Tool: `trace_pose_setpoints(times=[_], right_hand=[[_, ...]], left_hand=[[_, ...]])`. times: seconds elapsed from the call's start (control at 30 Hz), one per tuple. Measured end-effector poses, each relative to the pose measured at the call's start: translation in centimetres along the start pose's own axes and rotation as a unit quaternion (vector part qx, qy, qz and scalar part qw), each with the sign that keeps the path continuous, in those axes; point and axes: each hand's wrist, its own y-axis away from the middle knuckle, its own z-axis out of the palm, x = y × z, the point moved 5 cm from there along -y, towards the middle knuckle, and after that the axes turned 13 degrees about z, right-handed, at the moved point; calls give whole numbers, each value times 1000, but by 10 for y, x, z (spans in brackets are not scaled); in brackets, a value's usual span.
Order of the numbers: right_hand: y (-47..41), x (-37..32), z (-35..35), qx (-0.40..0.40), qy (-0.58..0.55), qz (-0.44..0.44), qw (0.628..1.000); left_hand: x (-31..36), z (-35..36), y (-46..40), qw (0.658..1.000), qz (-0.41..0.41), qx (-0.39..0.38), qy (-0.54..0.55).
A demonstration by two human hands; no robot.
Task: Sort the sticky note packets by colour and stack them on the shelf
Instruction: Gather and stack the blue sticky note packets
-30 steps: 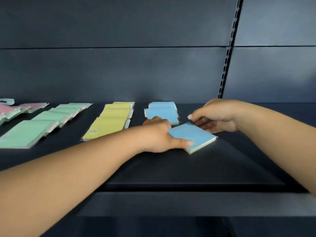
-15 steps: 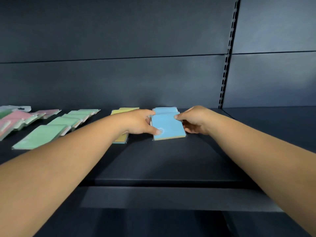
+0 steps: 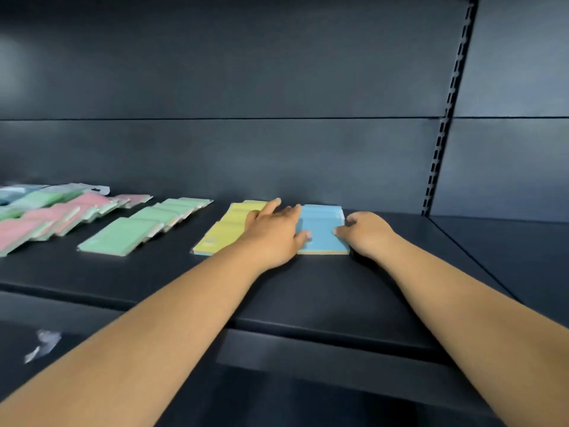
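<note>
Since the earlier frame the blue packet (image 3: pixel 322 234) had been squared onto the blue row, right of the yellow row (image 3: pixel 228 226). The left hand (image 3: pixel 274 232) lay against its left edge, fingers spread and holding nothing; the right hand (image 3: pixel 365 232) pressed the right edge, fingers curled, grasp unclear. Edges should be aligned before release. Bare shelf (image 3: pixel 308 291) lay near and right; the green row (image 3: pixel 138 229) stood well left.

Your hands: two, left hand (image 3: pixel 272 234) and right hand (image 3: pixel 368 234)
Blue packets (image 3: pixel 323 232): at least two
Yellow packets (image 3: pixel 226 228): three
Green row (image 3: pixel 138 228): about four
Pink packets (image 3: pixel 46 218): too blurred to count
</note>
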Motion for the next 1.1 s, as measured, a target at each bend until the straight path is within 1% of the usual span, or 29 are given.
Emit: trace_pose_setpoints(times=[0.1,0.17,0.23,0.3,0.37,0.4,0.47,0.5,0.57,0.67,0.8,0.9,0.97,1.1], right_hand=[[26,-7,-11,79,70,-40,994],[59,-12,-16,132,110,-78,982],[99,-17,-11,159,181,-131,962],[142,-21,-1,179,240,-177,938],[180,-23,8,215,273,-223,911],[206,-31,16,229,278,-248,899],[229,-34,22,266,266,-286,881],[244,-38,27,270,258,-290,881],[289,-61,54,257,254,-309,880],[351,-94,95,180,261,-307,898],[409,-132,144,139,230,-365,891],[437,-163,170,132,211,-397,883],[448,-183,183,129,194,-418,878],[450,-221,209,116,196,-439,869]], left_hand=[[4,-12,19,998,11,66,-22],[9,-21,44,991,26,129,-31],[16,-29,78,979,47,196,-23],[21,-37,118,967,71,242,-22],[22,-46,156,952,101,286,-35],[16,-50,186,952,102,284,-56],[9,-48,219,956,101,265,-76],[6,-51,240,959,101,252,-79],[-12,-55,302,967,81,220,-96],[-43,-61,381,975,44,183,-116],[-82,-68,462,979,-20,147,-142],[-109,-75,504,977,-54,136,-158],[-128,-81,521,976,-64,141,-155],[-164,-91,535,973,-78,163,-144]])
